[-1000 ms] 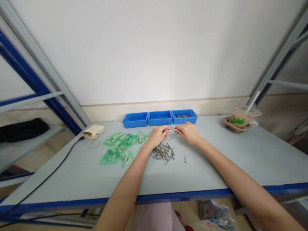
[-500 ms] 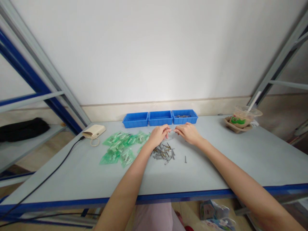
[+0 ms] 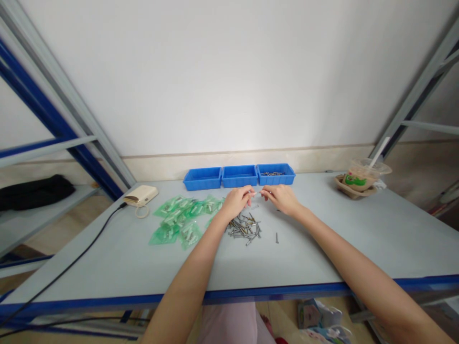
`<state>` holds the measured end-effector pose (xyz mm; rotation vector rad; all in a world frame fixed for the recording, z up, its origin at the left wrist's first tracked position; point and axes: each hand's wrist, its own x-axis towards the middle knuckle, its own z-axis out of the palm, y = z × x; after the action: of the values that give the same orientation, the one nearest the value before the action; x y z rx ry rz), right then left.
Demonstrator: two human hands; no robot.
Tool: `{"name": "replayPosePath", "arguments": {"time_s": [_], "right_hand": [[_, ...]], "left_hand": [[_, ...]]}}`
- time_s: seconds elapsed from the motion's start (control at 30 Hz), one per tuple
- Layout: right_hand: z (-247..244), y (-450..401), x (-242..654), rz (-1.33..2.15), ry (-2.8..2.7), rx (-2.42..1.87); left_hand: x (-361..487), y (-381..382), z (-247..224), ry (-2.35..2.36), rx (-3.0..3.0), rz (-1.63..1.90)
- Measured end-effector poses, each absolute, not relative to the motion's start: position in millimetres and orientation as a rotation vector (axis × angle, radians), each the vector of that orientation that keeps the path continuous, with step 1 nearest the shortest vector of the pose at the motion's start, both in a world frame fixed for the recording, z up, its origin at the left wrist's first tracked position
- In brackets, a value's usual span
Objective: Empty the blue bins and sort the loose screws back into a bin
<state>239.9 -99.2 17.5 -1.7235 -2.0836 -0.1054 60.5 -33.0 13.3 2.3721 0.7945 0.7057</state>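
Note:
My left hand (image 3: 237,199) is in a pinch just above the far side of a pile of loose screws (image 3: 245,228). A tiny pale piece shows at its fingertips, too small to name. Facing it across a narrow gap, my right hand (image 3: 281,197) is pinched too, with a small light bit at its fingertips that I cannot make out. One screw (image 3: 277,238) lies apart, right of the pile. Green plastic bags (image 3: 177,217) with small parts inside lie left of my left hand.
Three blue bins stand along the wall: the left bin (image 3: 202,179), the middle bin (image 3: 239,177) and the right bin (image 3: 276,179) with screws in it. A cream device (image 3: 141,195) with a black cable (image 3: 82,248) sits left. A drink cup (image 3: 358,177) in a cardboard holder stands right.
My fingertips have drawn slightly apart, the right hand shifting a little to the right. The thin silver piece that bridged them no longer spans the gap.

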Motion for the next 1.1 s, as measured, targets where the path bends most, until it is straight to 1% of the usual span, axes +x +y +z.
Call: {"name": "replayPosePath", "arguments": {"time_s": [0.2,0.3,0.57,0.77,0.97,1.1], "right_hand": [[16,-98,240,-0.105,-2.094,-1.649],[17,-99,240,-0.122,-2.095,-1.679],[17,-97,242,-0.009,-2.047,-1.7],[17,-97,241,-0.025,-1.974,-1.687],[17,-74,268,-0.206,-1.511,-1.925],[10,-63,284,-0.492,-1.404,-2.036]], "left_hand": [[60,-32,12,0.775,2.361,0.738],[61,-32,11,0.79,2.36,0.71],[61,-34,11,0.798,2.381,0.678],[61,-30,7,0.79,2.35,0.682],[58,-25,4,0.864,2.339,0.732],[56,-24,5,0.882,2.33,0.737]]}}
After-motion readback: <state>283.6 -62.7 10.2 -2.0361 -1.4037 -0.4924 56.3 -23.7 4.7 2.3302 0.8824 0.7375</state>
